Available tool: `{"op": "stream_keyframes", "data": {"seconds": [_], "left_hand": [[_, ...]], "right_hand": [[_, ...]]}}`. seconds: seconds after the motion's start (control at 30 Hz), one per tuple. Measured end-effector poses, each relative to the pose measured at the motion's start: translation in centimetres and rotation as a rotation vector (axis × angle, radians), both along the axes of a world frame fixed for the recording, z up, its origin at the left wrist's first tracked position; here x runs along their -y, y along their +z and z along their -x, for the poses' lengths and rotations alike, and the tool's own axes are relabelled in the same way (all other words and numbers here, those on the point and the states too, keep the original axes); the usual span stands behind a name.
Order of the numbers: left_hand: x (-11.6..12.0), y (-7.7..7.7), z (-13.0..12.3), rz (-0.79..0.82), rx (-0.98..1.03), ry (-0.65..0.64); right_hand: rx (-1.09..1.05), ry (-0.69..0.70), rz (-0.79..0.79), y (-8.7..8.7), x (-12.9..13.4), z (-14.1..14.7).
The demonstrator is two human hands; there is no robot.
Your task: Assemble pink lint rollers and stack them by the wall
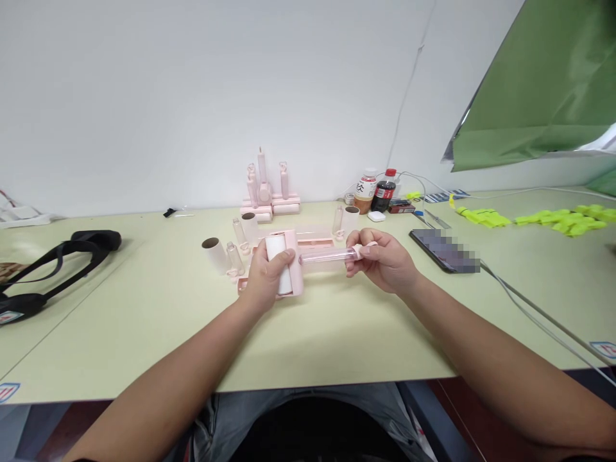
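My left hand [264, 274] is wrapped round a lint roller's head, a white roll [278, 256] in a pink cover [295, 264]. A clear pinkish handle [328, 256] reaches sideways from the cover to my right hand [382, 260], whose fingers pinch its pink looped end. I cannot tell whether handle and cover are joined. Behind and below my left hand lie open pink covers [315, 243]. Nearby stand white paper rolls [219, 258] with brown cores and clear handles [235, 258] with pink loops.
Pink lint rollers [272, 204] stand against the wall. Two drink bottles [384, 192] and a white case [376, 217] are at the back right. A phone [445, 250] with cables lies right, before yellow-green pieces [484, 217]. A black strap device [62, 266] lies left.
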State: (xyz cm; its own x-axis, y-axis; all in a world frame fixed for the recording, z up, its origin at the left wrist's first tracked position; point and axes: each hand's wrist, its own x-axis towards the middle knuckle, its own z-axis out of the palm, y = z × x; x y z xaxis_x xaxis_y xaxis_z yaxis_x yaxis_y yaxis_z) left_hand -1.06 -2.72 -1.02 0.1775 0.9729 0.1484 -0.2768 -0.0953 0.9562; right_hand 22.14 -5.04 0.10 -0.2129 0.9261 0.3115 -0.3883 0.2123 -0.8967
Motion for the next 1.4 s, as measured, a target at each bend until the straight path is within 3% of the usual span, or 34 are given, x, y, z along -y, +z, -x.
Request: {"op": "stream_keyframes", "data": {"seconds": [0.2, 0.6, 0.77, 1.2, 1.4], "left_hand": [[0.0, -0.1, 0.0, -0.021, -0.051, 0.042], [0.1, -0.3, 0.0, -0.095, -0.194, 0.119], [0.4, -0.6, -0.3, -0.1, -0.178, 0.1], [0.5, -1.1, -0.8, -0.06, -0.144, 0.116], [0.6, -0.3, -0.7, -0.026, -0.165, 0.112]], "right_hand": [[0.087, -0.029, 0.028, 0.3, 0.1, -0.3], [0.081, 0.345, 0.172, -0.1, 0.2, -0.3], [-0.02, 0.414, 0.131, -0.2, 0.1, 0.1], [-0.092, 0.247, 0.151, -1.2, 0.1, 1.3], [-0.053, 0.239, 0.119, -0.7, 0.1, 1.1]]}}
